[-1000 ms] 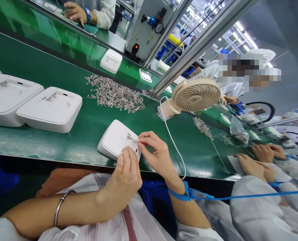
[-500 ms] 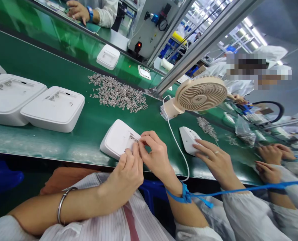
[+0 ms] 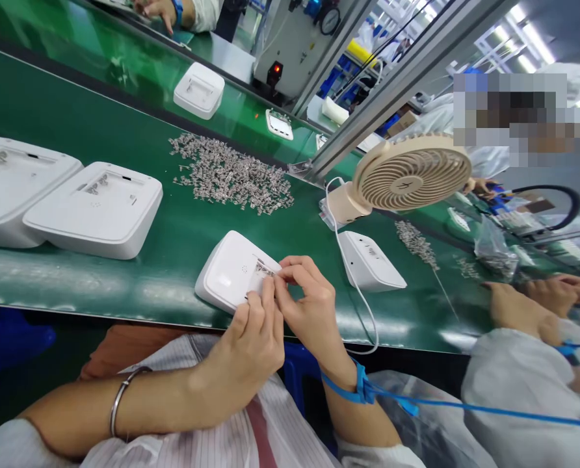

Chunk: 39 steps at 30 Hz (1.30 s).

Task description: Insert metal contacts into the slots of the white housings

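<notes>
A white plastic housing [image 3: 229, 268] lies at the near edge of the green conveyor belt [image 3: 183, 227]. My left hand [image 3: 248, 341] presses its fingertips on the housing's near right corner. My right hand [image 3: 307, 305] pinches a small metal clip against the housing's recess, thumb and forefinger closed on it. Both hands touch each other over that corner. A blue wrist strap [image 3: 361, 387] circles my right wrist, and a metal bangle [image 3: 119, 403] my left.
Two white housings [image 3: 95, 208] sit at the left. A heap of metal clips [image 3: 231, 175] lies behind. A small beige fan [image 3: 407, 172] stands at the right, its cord trailing forward. Another housing [image 3: 370, 260] lies beside it. A co-worker's hands [image 3: 519, 305] rest at the right.
The co-worker's hand that set a white housing down beside the fan cord has pulled back to the right. My hands have stayed on the housing, fingers closing tighter on the clip.
</notes>
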Each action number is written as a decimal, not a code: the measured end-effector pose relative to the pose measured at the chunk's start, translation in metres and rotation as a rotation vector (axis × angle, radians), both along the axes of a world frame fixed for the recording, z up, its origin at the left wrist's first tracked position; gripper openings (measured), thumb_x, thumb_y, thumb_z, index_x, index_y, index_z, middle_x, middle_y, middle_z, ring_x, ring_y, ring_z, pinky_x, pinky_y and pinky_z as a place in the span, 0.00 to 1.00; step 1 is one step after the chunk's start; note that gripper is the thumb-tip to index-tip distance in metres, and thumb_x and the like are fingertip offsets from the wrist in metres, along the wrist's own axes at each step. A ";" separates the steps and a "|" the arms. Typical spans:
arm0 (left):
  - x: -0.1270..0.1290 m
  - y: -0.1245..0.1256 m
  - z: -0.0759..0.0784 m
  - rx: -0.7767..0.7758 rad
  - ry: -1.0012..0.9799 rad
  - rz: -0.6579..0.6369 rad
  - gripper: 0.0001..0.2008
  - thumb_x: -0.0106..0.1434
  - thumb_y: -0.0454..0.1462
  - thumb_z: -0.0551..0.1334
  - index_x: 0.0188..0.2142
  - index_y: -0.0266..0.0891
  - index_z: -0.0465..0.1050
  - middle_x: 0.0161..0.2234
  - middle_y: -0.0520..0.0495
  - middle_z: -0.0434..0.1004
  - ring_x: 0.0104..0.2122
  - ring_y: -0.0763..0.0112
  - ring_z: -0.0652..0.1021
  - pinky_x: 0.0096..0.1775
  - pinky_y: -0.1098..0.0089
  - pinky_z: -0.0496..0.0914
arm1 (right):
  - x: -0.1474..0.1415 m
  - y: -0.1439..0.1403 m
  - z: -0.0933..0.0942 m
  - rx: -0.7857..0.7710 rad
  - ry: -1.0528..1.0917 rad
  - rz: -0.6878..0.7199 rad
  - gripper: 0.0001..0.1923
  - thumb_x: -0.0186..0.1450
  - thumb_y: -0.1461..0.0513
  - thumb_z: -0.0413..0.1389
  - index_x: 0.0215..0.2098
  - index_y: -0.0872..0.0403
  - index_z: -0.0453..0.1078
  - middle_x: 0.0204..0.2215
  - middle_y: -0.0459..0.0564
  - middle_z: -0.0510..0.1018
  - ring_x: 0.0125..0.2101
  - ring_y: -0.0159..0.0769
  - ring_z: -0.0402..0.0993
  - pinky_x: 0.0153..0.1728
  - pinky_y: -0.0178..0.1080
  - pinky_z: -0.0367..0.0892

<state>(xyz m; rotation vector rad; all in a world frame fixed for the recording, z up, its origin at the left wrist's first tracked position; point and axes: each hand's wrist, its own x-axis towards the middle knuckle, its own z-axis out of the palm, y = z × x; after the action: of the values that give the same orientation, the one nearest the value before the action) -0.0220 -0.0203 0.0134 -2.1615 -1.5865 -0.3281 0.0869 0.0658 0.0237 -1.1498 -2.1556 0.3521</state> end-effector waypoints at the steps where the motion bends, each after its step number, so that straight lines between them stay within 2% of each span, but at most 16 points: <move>1: -0.001 0.001 0.000 -0.009 0.007 0.001 0.23 0.63 0.37 0.54 0.56 0.26 0.63 0.57 0.37 0.63 0.48 0.61 0.70 0.45 0.67 0.62 | 0.000 0.001 0.001 -0.008 -0.002 -0.001 0.08 0.61 0.69 0.49 0.25 0.54 0.63 0.31 0.50 0.70 0.31 0.32 0.68 0.31 0.37 0.68; 5: -0.002 0.004 0.002 -0.033 0.045 0.012 0.24 0.64 0.38 0.52 0.57 0.25 0.61 0.56 0.35 0.64 0.47 0.62 0.70 0.45 0.68 0.62 | 0.000 0.000 0.001 -0.048 0.066 0.002 0.07 0.62 0.69 0.50 0.27 0.54 0.65 0.33 0.51 0.71 0.34 0.33 0.71 0.33 0.37 0.70; 10: 0.001 0.007 0.001 0.017 0.049 0.034 0.20 0.64 0.37 0.53 0.53 0.26 0.66 0.53 0.34 0.68 0.42 0.64 0.72 0.43 0.68 0.61 | 0.006 -0.012 -0.010 -0.065 0.195 -0.026 0.09 0.65 0.68 0.49 0.38 0.53 0.69 0.43 0.56 0.72 0.44 0.38 0.71 0.41 0.43 0.71; 13: 0.004 0.007 -0.001 0.025 0.062 0.040 0.20 0.63 0.35 0.53 0.53 0.28 0.66 0.53 0.35 0.68 0.43 0.63 0.72 0.44 0.68 0.61 | 0.008 -0.016 -0.016 -0.038 0.192 -0.003 0.11 0.65 0.68 0.48 0.41 0.52 0.70 0.47 0.56 0.71 0.47 0.39 0.70 0.44 0.45 0.70; 21: 0.004 0.008 0.001 0.022 0.083 0.051 0.19 0.63 0.35 0.53 0.52 0.28 0.67 0.53 0.38 0.68 0.44 0.64 0.72 0.42 0.69 0.63 | 0.014 -0.013 -0.016 -0.059 0.117 0.072 0.13 0.65 0.68 0.48 0.44 0.51 0.70 0.51 0.56 0.66 0.45 0.38 0.70 0.45 0.45 0.71; 25: 0.004 0.008 0.002 0.033 0.106 0.081 0.19 0.63 0.35 0.52 0.52 0.28 0.68 0.53 0.38 0.69 0.43 0.66 0.72 0.41 0.71 0.63 | 0.017 -0.007 -0.005 -0.030 -0.075 0.166 0.15 0.64 0.68 0.47 0.46 0.51 0.69 0.52 0.57 0.65 0.45 0.39 0.69 0.44 0.47 0.70; 28: 0.003 0.007 0.004 0.004 0.147 0.084 0.20 0.63 0.35 0.52 0.52 0.28 0.68 0.53 0.38 0.69 0.43 0.66 0.72 0.41 0.71 0.64 | 0.015 0.004 0.007 0.002 -0.250 0.248 0.13 0.64 0.68 0.46 0.40 0.54 0.71 0.47 0.58 0.68 0.38 0.38 0.69 0.39 0.46 0.70; 30: 0.002 0.007 0.005 -0.014 0.164 0.084 0.20 0.64 0.36 0.51 0.53 0.28 0.67 0.53 0.38 0.69 0.43 0.66 0.72 0.42 0.71 0.64 | 0.012 0.012 0.012 -0.001 -0.286 0.274 0.12 0.64 0.67 0.46 0.34 0.55 0.71 0.43 0.57 0.69 0.34 0.36 0.69 0.37 0.44 0.69; 33: 0.003 0.005 0.007 -0.030 0.185 0.092 0.21 0.64 0.37 0.51 0.53 0.29 0.66 0.53 0.37 0.69 0.44 0.65 0.73 0.42 0.71 0.64 | 0.005 0.019 0.013 -0.064 -0.142 0.246 0.09 0.61 0.69 0.48 0.31 0.55 0.69 0.37 0.54 0.71 0.33 0.34 0.69 0.35 0.40 0.69; 37: 0.005 0.003 0.007 -0.029 0.197 0.097 0.21 0.63 0.36 0.50 0.53 0.29 0.66 0.53 0.36 0.69 0.44 0.65 0.73 0.43 0.71 0.64 | -0.002 0.017 0.003 -0.192 0.129 0.119 0.03 0.59 0.67 0.53 0.29 0.53 0.65 0.32 0.49 0.72 0.31 0.32 0.69 0.32 0.36 0.69; 39: 0.004 0.007 0.008 -0.026 0.207 0.124 0.20 0.63 0.34 0.51 0.52 0.26 0.67 0.51 0.33 0.70 0.41 0.67 0.73 0.41 0.71 0.64 | 0.001 0.017 -0.001 -0.183 0.191 0.031 0.02 0.59 0.64 0.55 0.31 0.53 0.65 0.33 0.48 0.73 0.30 0.31 0.69 0.32 0.36 0.69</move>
<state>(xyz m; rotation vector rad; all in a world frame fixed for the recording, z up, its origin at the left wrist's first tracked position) -0.0178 -0.0129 0.0217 -2.0312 -1.6040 -0.0429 0.0882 0.0831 0.0227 -1.1327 -2.0073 0.6583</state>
